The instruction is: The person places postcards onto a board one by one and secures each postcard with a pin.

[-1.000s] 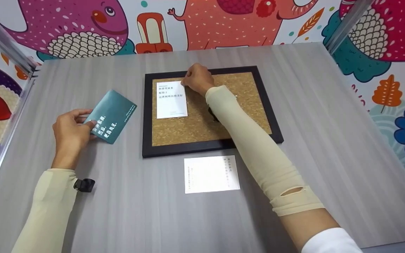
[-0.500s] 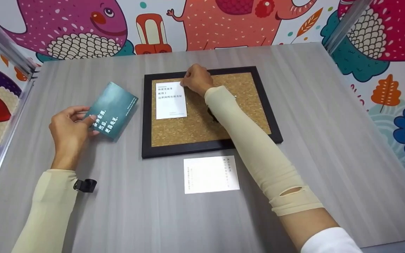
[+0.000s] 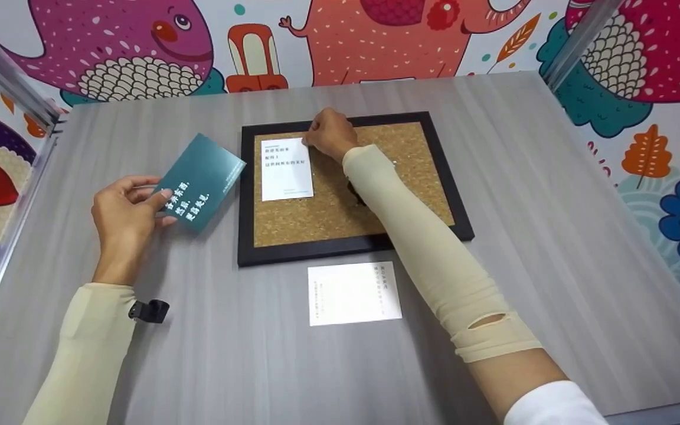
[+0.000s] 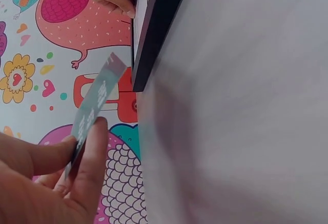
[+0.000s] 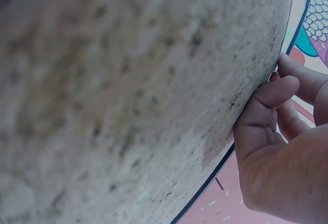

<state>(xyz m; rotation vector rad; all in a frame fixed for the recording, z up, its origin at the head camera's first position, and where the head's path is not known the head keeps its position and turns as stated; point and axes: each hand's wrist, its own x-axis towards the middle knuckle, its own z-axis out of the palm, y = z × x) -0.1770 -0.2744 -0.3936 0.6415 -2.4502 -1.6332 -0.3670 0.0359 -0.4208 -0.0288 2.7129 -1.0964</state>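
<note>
The left hand [image 3: 124, 217] now sits further right and a little nearer the black-framed cork board [image 3: 352, 183] than a second ago. The teal card [image 3: 199, 181] it pinches is higher on the bench [image 3: 210, 330] and swung round, its far corner just beside the frame's left edge.

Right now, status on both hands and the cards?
Left hand pinches teal card, lifted off table. Right hand curled at white card top corner on cork board. Path to board clear.
</note>
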